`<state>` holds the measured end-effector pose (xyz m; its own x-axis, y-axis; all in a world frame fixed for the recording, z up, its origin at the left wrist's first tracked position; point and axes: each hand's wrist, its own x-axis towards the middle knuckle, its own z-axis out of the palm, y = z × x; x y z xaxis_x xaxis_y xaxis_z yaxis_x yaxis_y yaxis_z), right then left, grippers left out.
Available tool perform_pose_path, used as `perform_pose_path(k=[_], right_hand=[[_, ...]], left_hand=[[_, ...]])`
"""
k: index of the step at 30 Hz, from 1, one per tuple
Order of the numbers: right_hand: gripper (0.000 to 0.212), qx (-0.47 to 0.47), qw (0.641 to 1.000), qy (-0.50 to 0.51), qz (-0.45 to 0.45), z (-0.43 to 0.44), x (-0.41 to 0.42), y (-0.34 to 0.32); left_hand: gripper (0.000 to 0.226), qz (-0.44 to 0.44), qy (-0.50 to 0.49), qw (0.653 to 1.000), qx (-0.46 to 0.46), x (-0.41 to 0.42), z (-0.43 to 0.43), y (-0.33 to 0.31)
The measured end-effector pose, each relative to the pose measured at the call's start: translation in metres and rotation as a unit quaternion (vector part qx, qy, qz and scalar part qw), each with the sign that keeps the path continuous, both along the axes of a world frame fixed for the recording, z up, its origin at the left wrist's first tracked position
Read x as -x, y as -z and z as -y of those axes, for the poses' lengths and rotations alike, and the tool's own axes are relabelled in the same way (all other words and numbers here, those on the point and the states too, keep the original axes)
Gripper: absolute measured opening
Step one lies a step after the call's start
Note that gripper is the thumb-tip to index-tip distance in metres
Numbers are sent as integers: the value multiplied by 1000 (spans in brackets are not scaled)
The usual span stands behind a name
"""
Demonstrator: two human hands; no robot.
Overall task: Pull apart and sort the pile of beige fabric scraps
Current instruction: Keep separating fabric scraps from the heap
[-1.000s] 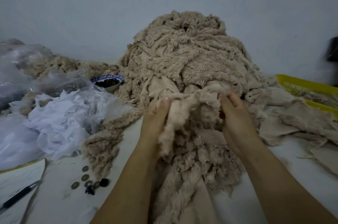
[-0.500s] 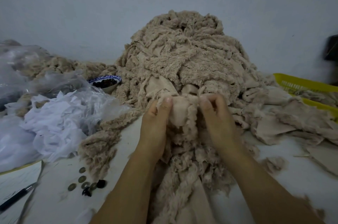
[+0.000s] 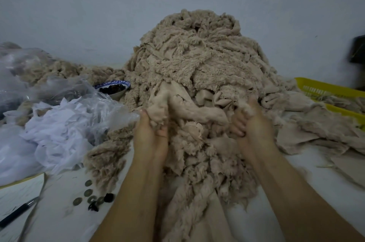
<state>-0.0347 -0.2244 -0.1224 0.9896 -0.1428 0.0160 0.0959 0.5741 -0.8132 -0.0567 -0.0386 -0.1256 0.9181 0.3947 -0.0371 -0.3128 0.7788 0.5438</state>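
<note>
A tall pile of beige fleecy fabric scraps [image 3: 197, 60] rises against the wall in the middle of the table. My left hand [image 3: 151, 137] grips a beige scrap [image 3: 177, 107] at the pile's front, thumb on top. My right hand [image 3: 252, 125] clutches the same bunch of fabric further right, fingers curled into it. The scrap stretches between both hands. More scraps hang down between my forearms toward the table's near edge.
Clear plastic bags with white cloth [image 3: 59, 129] lie at left. A blue-rimmed bowl [image 3: 113, 87] of dark pieces stands beside the pile. Coins and dark buttons [image 3: 92, 196], a pen [image 3: 15, 214] and paper sit front left. A yellow basket [image 3: 324, 89] is at right, flat beige pieces [image 3: 316, 133] before it.
My hands came together on the scrap half a second ago, then moved apart again, spreading the fabric sideways between them. My right hand has shifted right.
</note>
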Motion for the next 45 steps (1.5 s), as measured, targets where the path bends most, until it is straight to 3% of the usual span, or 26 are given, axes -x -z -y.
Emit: perform_pose_path(k=[2, 3, 5, 7, 10, 12, 17, 19, 22, 24, 25, 28, 31, 33, 36, 39, 43, 45], right_hand=[[31, 16, 1000, -9, 13, 9, -3, 2], [36, 101, 995, -17, 21, 7, -2, 6], [26, 294, 954, -25, 46, -4, 2, 15], [15, 405, 907, 6, 113, -14, 6, 18], [49, 499, 843, 14, 201, -17, 3, 23], [54, 527, 819, 1, 227, -21, 3, 26], [37, 499, 826, 55, 255, -12, 3, 22], [33, 454, 869, 80, 183, -6, 2, 16], [30, 163, 983, 23, 81, -6, 2, 5], [26, 0, 995, -81, 65, -5, 3, -1], [24, -21, 988, -131, 72, -6, 7, -4], [35, 32, 977, -180, 107, -11, 14, -4], [33, 77, 976, -160, 123, -13, 17, -2], [39, 178, 957, -172, 149, -20, 21, 0], [32, 322, 919, -154, 169, -30, 24, 10], [16, 325, 932, -97, 131, -29, 18, 15], [32, 400, 908, -94, 83, -17, 9, 19], [20, 329, 942, 0, 72, -3, 2, 11]], left_hand=[[31, 5, 17, 1000, -16, 0, -3, 2], [29, 4, 42, 998, -50, 0, 1, 3], [26, 16, 84, 989, -124, 2, 14, 3], [27, 31, 114, 979, -166, 4, 19, 4], [14, 43, 165, 969, -179, 9, 15, 1], [15, 56, 206, 958, -192, 12, 15, -1], [20, 56, 303, 926, -218, 20, 20, -1], [20, 64, 302, 925, -220, 19, 18, -2], [29, 67, 247, 933, -253, 12, 18, -1], [43, 34, 218, 931, -292, 9, 21, 3], [52, 15, 205, 922, -328, 10, 23, 4], [71, -3, 160, 890, -428, 12, 30, 8], [44, 0, 96, 920, -380, 12, 26, 7], [36, -1, 72, 930, -360, 12, 21, 5], [62, 10, 71, 907, -416, 14, 23, 6], [67, 10, 29, 877, -479, 14, 25, 5], [39, -59, -118, 880, -456, 8, 11, 9], [27, -91, -165, 873, -449, 4, 5, 13]])
